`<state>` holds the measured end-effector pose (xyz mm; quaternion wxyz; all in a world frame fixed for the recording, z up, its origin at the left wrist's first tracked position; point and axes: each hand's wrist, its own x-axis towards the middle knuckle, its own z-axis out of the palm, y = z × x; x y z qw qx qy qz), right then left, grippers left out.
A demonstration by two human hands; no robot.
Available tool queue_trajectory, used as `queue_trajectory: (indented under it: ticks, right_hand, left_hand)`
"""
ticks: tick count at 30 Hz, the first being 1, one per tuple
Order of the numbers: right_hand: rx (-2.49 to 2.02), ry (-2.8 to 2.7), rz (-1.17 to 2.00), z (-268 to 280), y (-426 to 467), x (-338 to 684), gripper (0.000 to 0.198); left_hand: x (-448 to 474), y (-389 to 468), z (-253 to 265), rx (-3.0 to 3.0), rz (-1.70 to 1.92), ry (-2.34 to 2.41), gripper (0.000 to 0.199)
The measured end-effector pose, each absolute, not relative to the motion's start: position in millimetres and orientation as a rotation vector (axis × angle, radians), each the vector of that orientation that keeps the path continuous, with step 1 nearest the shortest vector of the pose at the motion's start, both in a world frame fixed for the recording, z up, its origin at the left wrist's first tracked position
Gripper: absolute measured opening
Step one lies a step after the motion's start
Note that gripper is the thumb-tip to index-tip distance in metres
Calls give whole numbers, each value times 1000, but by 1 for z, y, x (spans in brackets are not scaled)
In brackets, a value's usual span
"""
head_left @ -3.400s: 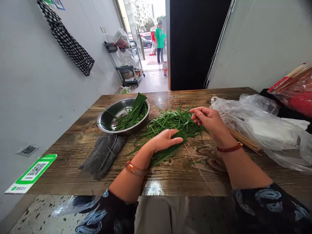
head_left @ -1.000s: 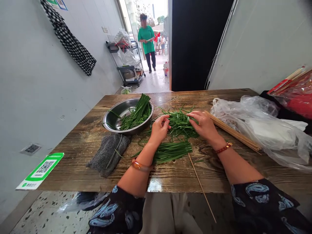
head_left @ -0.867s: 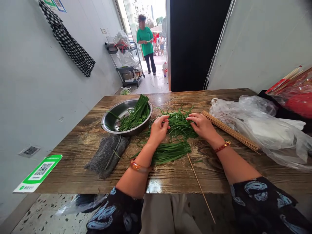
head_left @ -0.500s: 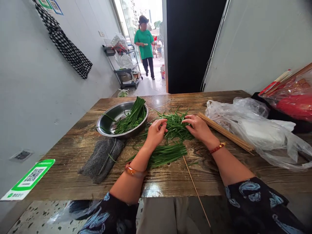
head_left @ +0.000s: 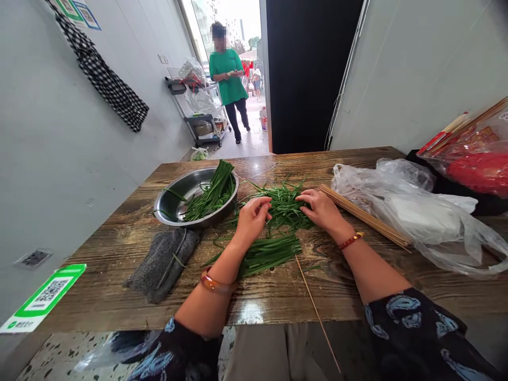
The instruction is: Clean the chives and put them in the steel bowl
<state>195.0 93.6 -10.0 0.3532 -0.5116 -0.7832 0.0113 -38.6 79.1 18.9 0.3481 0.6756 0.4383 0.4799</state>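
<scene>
A loose heap of green garlic chives (head_left: 286, 203) lies on the wooden table, between my two hands. My left hand (head_left: 254, 217) is at the heap's left edge, thumb and fingers drawn together in a pinch; what is in them, if anything, is hidden. At the right edge, my right hand (head_left: 320, 210) rests with fingers apart and touching the leaves. Nearer to me lies a neat row of chives (head_left: 273, 254), partly behind my left wrist. A thin wooden skewer (head_left: 315, 307) reaches from its right end past the table's front edge.
At the left stands a steel bowl (head_left: 159, 216) with more chives, behind a dark grey mesh cloth (head_left: 159, 264). A bundle of skewers (head_left: 365, 219) and clear plastic bags (head_left: 420, 217) lie at the right. A person in a green shirt (head_left: 228, 79) is by the doorway, near a cart (head_left: 202, 119).
The person in green has come a step closer and brought both hands together. My hands have barely moved over the chives. The view has shifted slightly.
</scene>
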Motion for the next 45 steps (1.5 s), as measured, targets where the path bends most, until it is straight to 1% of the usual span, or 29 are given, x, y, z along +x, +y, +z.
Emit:
queue_trajectory:
  ticks: [2, 8, 12, 15, 18, 22, 26, 29, 33, 36, 41, 45]
  right_hand:
    - [-1358, -1994, 23, -12, 95, 195, 13]
    - [-1355, -1704, 72, -1, 92, 192, 18]
    - [-1307, -1722, 86, 5, 86, 186, 12]
    - [-1299, -1808, 29, 6, 83, 181, 6]
    - [-1286, -1898, -54, 8, 78, 175, 4]
    - [-1240, -1959, -137, 12, 69, 166, 5]
    - [-1204, -2014, -184, 16, 62, 159, 9]
    - [-1164, -2050, -177, 19, 58, 155, 11]
    - [-1126, -2082, -135, 19, 56, 151, 12]
    - [-1116, -2098, -119, 18, 56, 150, 13]
    - [-1205, -1992, -149, 16, 68, 168, 17]
    - [-1304, -1813, -128, 12, 80, 191, 18]
  left_hand:
    - [-39, 79, 19, 1751, 1243, 1142, 23]
    - [-38, 79, 19, 1764, 1267, 1131, 22]
    - [-38, 80, 16, 1786, 1257, 1140, 23]
    - [-37, 80, 15, 1791, 1254, 1148, 23]
    - [-36, 78, 17, 1787, 1266, 1172, 20]
    - [-36, 75, 22, 1812, 1276, 1223, 17]
    - [-36, 73, 24, 1980, 1324, 1264, 15]
    - [-35, 73, 23, 2105, 1313, 1270, 18]
    - [-34, 72, 19, 2238, 1244, 1191, 10]
    - [-34, 72, 16, 2297, 1186, 1176, 10]
    - [-36, 76, 15, 2149, 1204, 1252, 13]
    - [-36, 79, 14, 1885, 1184, 1228, 8]
